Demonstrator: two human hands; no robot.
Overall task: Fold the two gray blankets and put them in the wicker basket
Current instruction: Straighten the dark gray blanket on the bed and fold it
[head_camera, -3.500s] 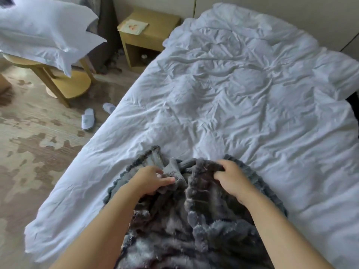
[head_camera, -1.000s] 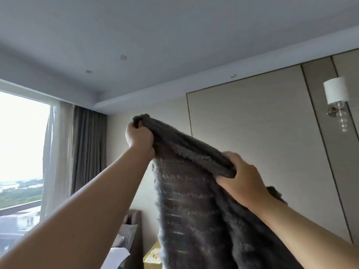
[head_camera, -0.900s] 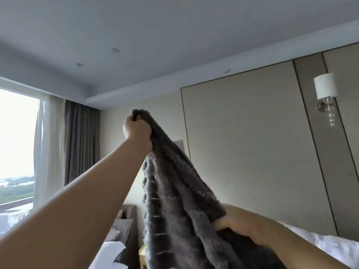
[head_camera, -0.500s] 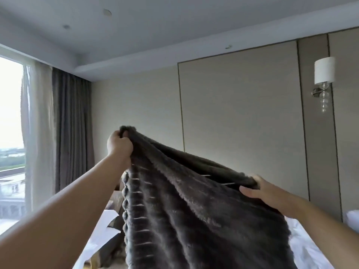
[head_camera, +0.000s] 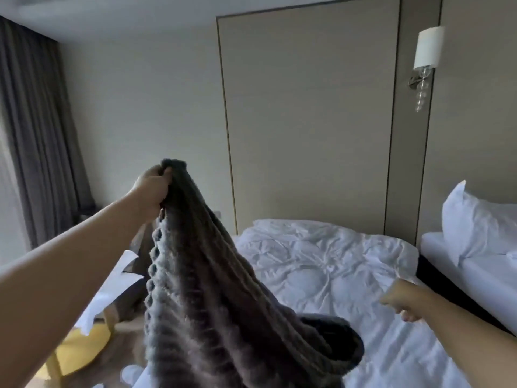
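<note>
While you are facing the bed from its foot end, your left hand is gripping one corner of a gray blanket, with the fingers curled tight round the bunched fabric, and is holding it high above the bed's near left side. The blanket is hanging from that single grip in long ribbed folds. Its scalloped edge is running down the side away from the bed. Its lower part appears to be resting on the bed's white cover, where a fold is curling back on itself. Your right hand is hovering over the right half of the bed, apart from the blanket, with its fingers loosely curled and holding nothing; it is somewhat blurred. Just beyond the bed's right edge a second bed is standing with a white pillow propped at its head. Above the head of the bed, toward the right, a wall lamp is hanging. Left of the bed a yellow desk is carrying white bedding, and gray curtains are hanging farther left of the bed.
</note>
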